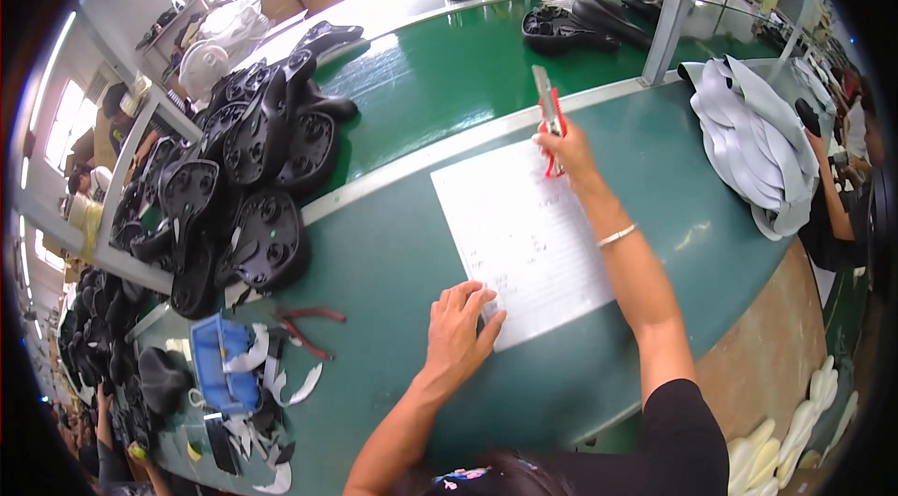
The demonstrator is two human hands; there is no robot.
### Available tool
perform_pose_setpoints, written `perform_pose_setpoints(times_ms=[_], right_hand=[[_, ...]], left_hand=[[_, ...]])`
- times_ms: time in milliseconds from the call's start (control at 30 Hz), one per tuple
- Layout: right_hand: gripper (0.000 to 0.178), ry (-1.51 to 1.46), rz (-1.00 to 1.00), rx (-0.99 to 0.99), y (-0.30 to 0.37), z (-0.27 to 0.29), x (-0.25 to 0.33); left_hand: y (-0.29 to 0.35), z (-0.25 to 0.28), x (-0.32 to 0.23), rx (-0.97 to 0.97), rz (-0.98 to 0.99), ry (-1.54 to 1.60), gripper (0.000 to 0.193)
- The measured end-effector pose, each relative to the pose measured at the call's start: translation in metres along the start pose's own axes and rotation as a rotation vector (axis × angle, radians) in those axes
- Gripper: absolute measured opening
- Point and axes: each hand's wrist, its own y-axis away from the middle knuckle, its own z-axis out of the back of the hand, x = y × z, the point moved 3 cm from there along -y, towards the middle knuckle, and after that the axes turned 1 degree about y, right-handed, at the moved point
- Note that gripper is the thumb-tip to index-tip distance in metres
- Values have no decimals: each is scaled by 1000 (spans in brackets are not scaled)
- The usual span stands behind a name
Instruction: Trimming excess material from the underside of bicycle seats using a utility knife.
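Head view: a person's two bare hands are over a green worktop [374,402], with a lined sheet of paper [543,262] between them.
Utility knife: the red-and-silver utility knife [550,106] is held up at the far edge of the paper, its blade end reaching past the pale edging strip [412,171] as seen from above.
Right hand: the fingers of the right hand [571,148] are closed around the red handle, with no visible gap.
Left hand: the fingers of the left hand [458,332] are loosely spread and bent at the paper's near left corner; they appear to rest on it and grip nothing visible.
Blade direction: away from the person, leaning slightly left; the long axis runs from the red butt below the hand up to the silver tip.
Handling: probably light and stiff, the handle fairly easy to grip, the thin blade likely brittle and sharp; best taken by the red body, well behind the metal.
Paper: likely light, limp and easily creased or cut; an edge or corner suits the fingers.
Left side: red-handled pliers [318,314] lie near a blue basket [208,356], below piled black bicycle saddles [267,136].
Right side: stacked pale grey covers [748,141].
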Motion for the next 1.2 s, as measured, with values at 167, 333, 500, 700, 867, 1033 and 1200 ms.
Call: perform_pose_setpoints(times_ms=[167,333,500,700,867,1033,1200], right_hand=[[55,-232,58,-271,-125,36,-16],[64,128,300,-327,-219,46,-27],[70,498,185,-408,-255,43,-27],[36,-38,168,-116,-190,20,-38],[20,-318,-24,150,-84,-20,24],[20,-198,-25,366,94,-99,23],[29,119,-35,748,238,-111,74]], left_hand=[[-14,-16,28,-113,112,75,10],[-22,-14,28,-101,189,153,11],[-27,-12,20,-41,199,47,11],[-22,-15,24,-75,217,49,10],[-14,-14,31,-126,391,383,27],[6,-2,47,-633,538,1025,52],[60,50,53,-732,907,1200,54]])
